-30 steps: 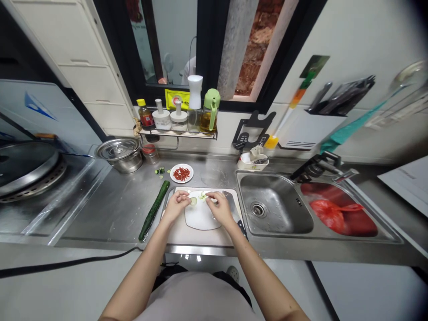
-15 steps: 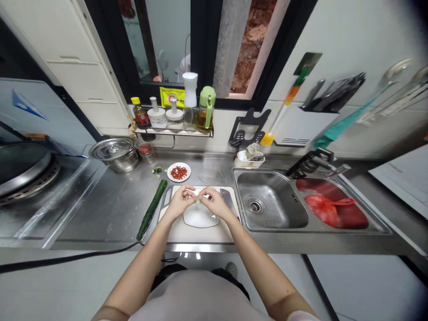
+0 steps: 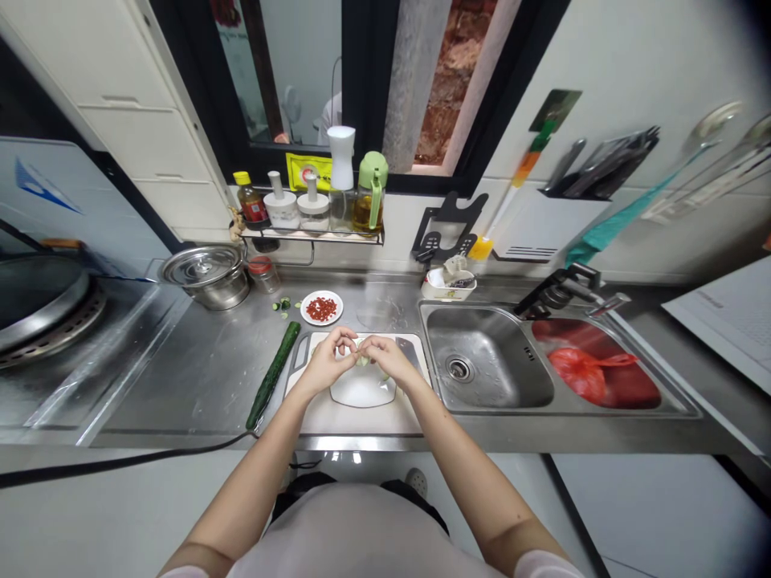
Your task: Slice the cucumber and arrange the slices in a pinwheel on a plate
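Both my hands meet over the middle of the cutting board [image 3: 343, 422], fingertips close together. A small pale piece [image 3: 363, 361], which looks like a garlic clove, shows between them. My left hand [image 3: 328, 361] has its thumb and index finger pinched at the piece, the other fingers curled. My right hand [image 3: 389, 360] pinches it from the other side, fingers bent down. Under the hands is a white rounded dish or small board [image 3: 362, 393]. To the left lies a whole cucumber [image 3: 274, 376]. Chopped red peppers [image 3: 321, 309] fill a white plate [image 3: 304, 313] behind the board.
A double sink [image 3: 491, 357] is on the right, with a red plastic bag [image 3: 578, 376] in its far basin. Lidded steel pot [image 3: 208, 277], red-lidded jar [image 3: 263, 275] and cucumber scraps [image 3: 282, 305] stand back left. Above hangs a seasoning rack [image 3: 310, 236].
My fingertips have shifted slightly to the right and the fingers have changed their hold around the pale piece. The board, plate and cucumber stay in place.
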Action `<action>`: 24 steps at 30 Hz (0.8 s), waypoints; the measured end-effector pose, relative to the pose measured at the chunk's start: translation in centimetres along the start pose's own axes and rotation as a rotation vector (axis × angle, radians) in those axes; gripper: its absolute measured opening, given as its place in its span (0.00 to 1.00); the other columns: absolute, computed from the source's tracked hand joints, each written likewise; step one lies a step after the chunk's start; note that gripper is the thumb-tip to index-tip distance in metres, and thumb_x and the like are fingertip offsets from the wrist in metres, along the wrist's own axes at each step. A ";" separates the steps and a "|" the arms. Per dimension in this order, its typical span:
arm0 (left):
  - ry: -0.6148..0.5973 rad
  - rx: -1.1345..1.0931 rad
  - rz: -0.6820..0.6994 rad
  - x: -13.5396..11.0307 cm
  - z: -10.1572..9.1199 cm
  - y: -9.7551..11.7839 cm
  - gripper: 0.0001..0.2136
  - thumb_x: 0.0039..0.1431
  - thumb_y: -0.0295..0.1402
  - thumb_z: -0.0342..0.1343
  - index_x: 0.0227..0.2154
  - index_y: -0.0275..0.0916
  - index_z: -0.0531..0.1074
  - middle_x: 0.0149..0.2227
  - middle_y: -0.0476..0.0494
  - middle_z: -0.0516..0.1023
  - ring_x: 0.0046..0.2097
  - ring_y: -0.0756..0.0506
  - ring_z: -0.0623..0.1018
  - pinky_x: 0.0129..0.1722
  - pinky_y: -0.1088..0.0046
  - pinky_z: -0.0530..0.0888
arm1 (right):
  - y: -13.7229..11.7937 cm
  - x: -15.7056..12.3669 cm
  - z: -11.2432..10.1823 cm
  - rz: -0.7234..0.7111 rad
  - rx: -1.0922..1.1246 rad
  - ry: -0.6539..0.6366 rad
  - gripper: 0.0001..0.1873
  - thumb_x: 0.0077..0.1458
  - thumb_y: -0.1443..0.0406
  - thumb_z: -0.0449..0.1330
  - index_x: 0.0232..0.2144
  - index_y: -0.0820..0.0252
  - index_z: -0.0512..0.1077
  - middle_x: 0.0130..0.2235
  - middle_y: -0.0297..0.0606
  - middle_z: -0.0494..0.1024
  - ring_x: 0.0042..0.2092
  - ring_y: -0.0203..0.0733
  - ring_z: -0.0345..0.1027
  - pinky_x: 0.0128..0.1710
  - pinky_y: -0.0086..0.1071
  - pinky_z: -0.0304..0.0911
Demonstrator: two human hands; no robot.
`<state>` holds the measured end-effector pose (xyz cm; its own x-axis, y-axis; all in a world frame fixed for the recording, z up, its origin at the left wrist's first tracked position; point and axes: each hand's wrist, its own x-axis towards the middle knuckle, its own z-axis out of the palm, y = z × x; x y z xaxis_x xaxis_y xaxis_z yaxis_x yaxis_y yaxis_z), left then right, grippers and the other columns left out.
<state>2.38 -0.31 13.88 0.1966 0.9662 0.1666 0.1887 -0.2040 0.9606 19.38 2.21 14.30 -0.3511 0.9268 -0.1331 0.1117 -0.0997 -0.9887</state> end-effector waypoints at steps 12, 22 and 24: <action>0.079 0.121 0.027 -0.2 0.1 0.5 0.16 0.47 0.27 0.58 0.42 0.41 0.69 0.31 0.49 0.75 0.34 0.48 0.69 0.39 0.74 0.63 | 0.2 0.3 0.2 0.073 -0.008 0.023 0.08 0.42 0.63 0.56 0.21 0.60 0.73 0.27 0.32 0.75 0.31 0.35 0.64 0.30 0.26 0.58; 0.095 0.343 0.103 -0.7 0.7 0.6 0.15 0.50 0.26 0.56 0.42 0.42 0.70 0.35 0.47 0.76 0.38 0.45 0.70 0.42 0.70 0.65 | 0.0 0.0 0.3 0.197 0.060 0.018 0.07 0.37 0.63 0.55 0.18 0.59 0.72 0.26 0.33 0.75 0.32 0.36 0.63 0.29 0.27 0.56; 0.078 0.390 0.119 -0.8 0.8 0.4 0.15 0.51 0.26 0.55 0.43 0.42 0.70 0.36 0.46 0.76 0.41 0.44 0.71 0.44 0.69 0.65 | 0.1 0.1 0.2 0.219 0.053 0.017 0.07 0.36 0.63 0.55 0.18 0.59 0.72 0.26 0.34 0.75 0.32 0.37 0.63 0.27 0.27 0.56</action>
<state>3.12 -1.32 13.96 0.1682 0.9382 0.3025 0.5221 -0.3451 0.7800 19.19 2.20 14.20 -0.3077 0.8871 -0.3441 0.1344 -0.3175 -0.9387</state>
